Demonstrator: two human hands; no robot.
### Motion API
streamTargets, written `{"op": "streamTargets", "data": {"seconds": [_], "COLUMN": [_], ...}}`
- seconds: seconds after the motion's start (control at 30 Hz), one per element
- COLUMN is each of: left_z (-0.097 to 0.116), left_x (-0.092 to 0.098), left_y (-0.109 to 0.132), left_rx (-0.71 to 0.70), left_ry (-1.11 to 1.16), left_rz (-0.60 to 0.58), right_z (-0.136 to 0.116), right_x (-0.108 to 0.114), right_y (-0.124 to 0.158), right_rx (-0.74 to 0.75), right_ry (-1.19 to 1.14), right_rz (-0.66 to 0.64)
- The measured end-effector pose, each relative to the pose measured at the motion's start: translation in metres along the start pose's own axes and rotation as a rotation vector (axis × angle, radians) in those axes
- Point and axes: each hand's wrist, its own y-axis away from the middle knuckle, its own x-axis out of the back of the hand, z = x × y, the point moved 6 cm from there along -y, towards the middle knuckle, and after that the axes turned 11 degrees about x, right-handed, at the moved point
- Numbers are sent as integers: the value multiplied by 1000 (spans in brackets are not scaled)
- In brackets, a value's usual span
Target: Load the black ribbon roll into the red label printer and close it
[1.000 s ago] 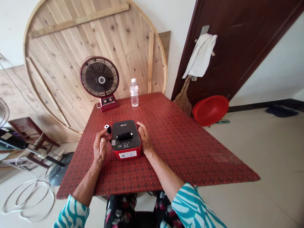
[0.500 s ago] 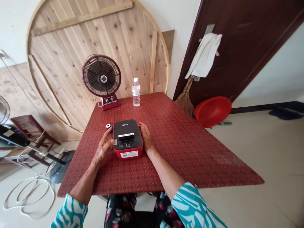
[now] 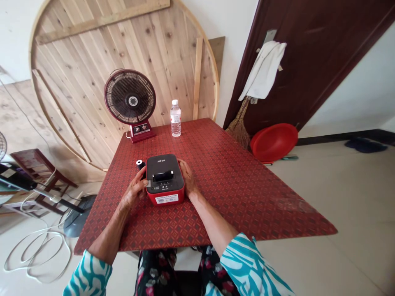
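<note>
Left grip (image 3: 133, 190) and right grip (image 3: 187, 177) half open, unclenched, fingers on opposite sides of the red label printer (image 3: 165, 181), which sits on the table (image 3: 247, 197); black spool (image 3: 141, 165) just beside left fingers; open room to the right

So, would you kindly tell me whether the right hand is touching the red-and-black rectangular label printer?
Touching: the head view shows the right hand cupped against the side of the red-and-black rectangular label printer.
</note>
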Motion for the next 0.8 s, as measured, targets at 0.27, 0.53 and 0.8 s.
{"op": "streamTargets", "data": {"seconds": [0.27,0.53,0.8], "left_z": [-3,3,-1], "left_x": [1,-4,1], "left_y": [-2,2,0], "left_rx": [46,31,11], "left_ry": [44,51,75], "left_rz": [5,10,55], "right_z": [-2,0,3], "right_x": [-1,-1,-1], "right_y": [2,3,2], "right_rx": [-3,10,1], "right_ry": [5,15,8], "right_rz": [-8,8,-2]}}
